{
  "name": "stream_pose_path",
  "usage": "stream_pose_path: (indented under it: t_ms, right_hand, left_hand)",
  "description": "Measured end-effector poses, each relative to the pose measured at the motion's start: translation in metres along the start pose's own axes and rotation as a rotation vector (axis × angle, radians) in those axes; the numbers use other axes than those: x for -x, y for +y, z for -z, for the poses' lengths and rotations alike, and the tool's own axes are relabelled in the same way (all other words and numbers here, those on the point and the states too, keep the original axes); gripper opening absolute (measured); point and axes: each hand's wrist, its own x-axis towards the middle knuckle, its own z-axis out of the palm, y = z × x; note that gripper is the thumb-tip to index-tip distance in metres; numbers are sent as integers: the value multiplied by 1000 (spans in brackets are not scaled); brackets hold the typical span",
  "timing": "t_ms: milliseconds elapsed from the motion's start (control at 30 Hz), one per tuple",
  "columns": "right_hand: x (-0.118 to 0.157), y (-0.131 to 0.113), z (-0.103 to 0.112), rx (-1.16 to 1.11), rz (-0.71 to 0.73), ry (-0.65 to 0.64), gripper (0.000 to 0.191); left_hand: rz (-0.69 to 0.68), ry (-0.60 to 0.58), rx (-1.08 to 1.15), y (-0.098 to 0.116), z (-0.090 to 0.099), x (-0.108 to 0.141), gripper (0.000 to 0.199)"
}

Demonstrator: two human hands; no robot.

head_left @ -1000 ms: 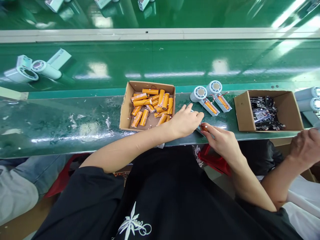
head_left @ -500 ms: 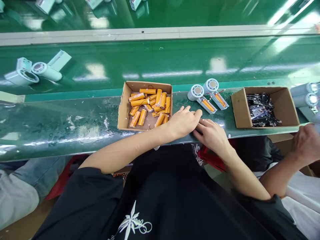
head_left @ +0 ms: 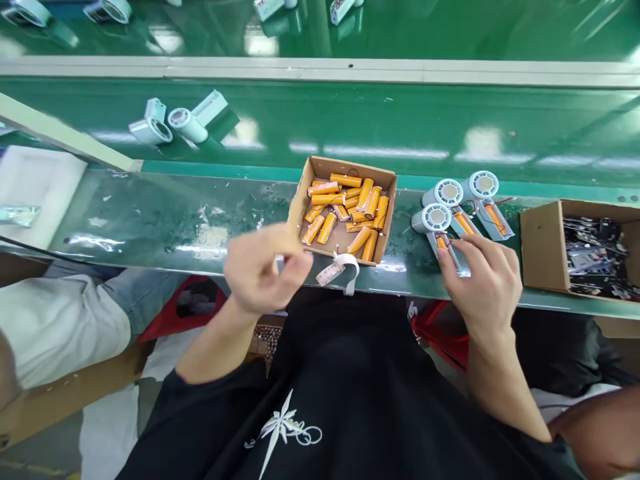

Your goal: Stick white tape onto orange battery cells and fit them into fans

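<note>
My right hand (head_left: 485, 280) has its thumb and fingers around the open handle of a light-blue handheld fan (head_left: 435, 218). An orange battery and thin wires show in that handle, partly hidden by my fingers. Two more fans (head_left: 484, 185) with batteries in their open handles lie just behind it. My left hand (head_left: 263, 267) is raised over the bench edge, fingers curled and smeared by motion; whether anything is in it is unclear. To its right stands a cardboard box (head_left: 299, 200) holding several orange batteries (head_left: 326, 228). A curled white strip (head_left: 349, 263) lies against the box's front.
A second cardboard box (head_left: 543, 247) with dark circuit boards (head_left: 593, 257) stands at the right. Across the rail, two fan bodies (head_left: 187, 125) lie on the green surface. White foam (head_left: 40, 200) sits at far left. People sit on both sides, a forearm (head_left: 600, 427) near at right.
My hands have separated: the left moved left of the battery box, the right went to a fan. A third fan now lies in the group. The view has shifted left.
</note>
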Motion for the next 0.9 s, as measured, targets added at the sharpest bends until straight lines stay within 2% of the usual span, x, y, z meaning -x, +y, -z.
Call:
stream_pose_path:
  t_ms: [67, 100, 167, 233, 333, 433, 500, 600, 767, 900]
  right_hand:
    - [0, -19, 3, -134, 42, 44, 18]
    - [-1, -32, 1, -206, 80, 26, 20]
    - [-9, -60, -9, -305, 163, -80, 34]
    - [-18, -84, -24, -327, 244, -198, 40]
    - [-27, -103, -39, -398, 323, -205, 23]
    - [-28, -104, -37, -627, 348, -146, 31]
    - [-25, -103, -33, -783, 368, -183, 36]
    - [-17, -109, -30, -923, 395, -254, 39]
    - [-6, -120, -33, -786, 528, -177, 41]
    - [-5, -119, -33, -680, 566, -209, 30]
  left_hand:
    - [54, -97, -35, -19, 0, 49, 30]
    - [106, -157, -74, -26, -5, 69, 23]
    - [234, -262, -164, -31, -20, 95, 36]
    - [302, -296, -156, -30, -35, 106, 41]
    - [295, -272, -6, -28, -42, 108, 22]
    - [266, -173, 167, -24, -32, 107, 15]
    - [238, -141, 193, -20, -24, 105, 14]
    - [184, -222, 125, -11, -19, 100, 16]
    - [223, -326, 39, -1, -21, 89, 18]
    - [282, -399, 144, 1, -20, 85, 20]
